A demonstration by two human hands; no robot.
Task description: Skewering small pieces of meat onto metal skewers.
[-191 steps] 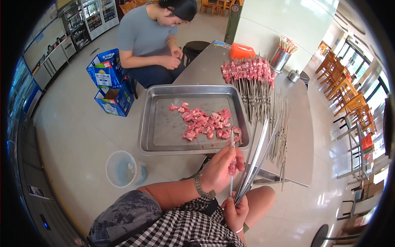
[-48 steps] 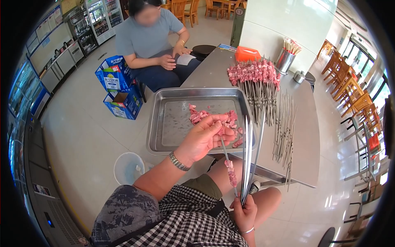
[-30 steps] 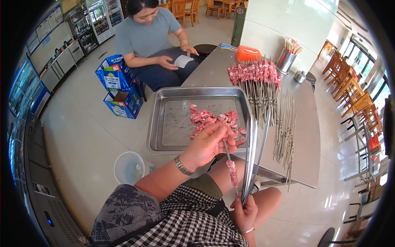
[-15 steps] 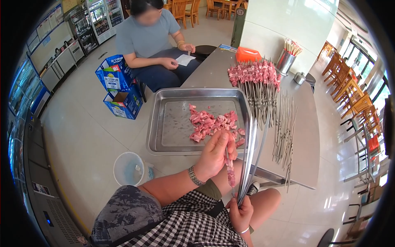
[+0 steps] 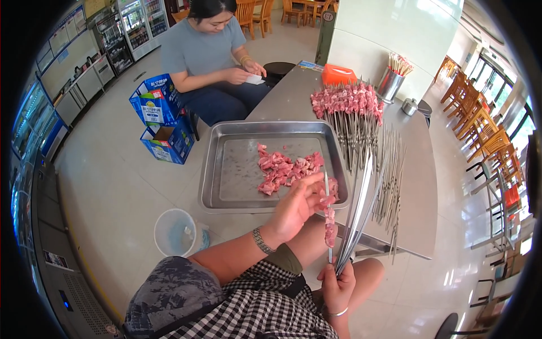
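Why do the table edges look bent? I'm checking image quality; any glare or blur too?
Head view: fisheye bends the table edge toward the rim; bright glare on the floor near the right-hand windows; the tray, left hand and skewer look sharp.

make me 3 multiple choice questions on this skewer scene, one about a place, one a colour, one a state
1. Where do the finished meat skewers lie?
A. on the table beyond the tray
B. in the bucket
C. on the floor

2. What colour is the box by the metal cup?
A. green
B. orange
C. white

3. What does the right hand hold?
A. nothing
B. a knife
C. a bundle of metal skewers

Answers:
1 A, they rest past the steel tray.
2 B, it is plainly orange.
3 C, its fingers grip the skewers.
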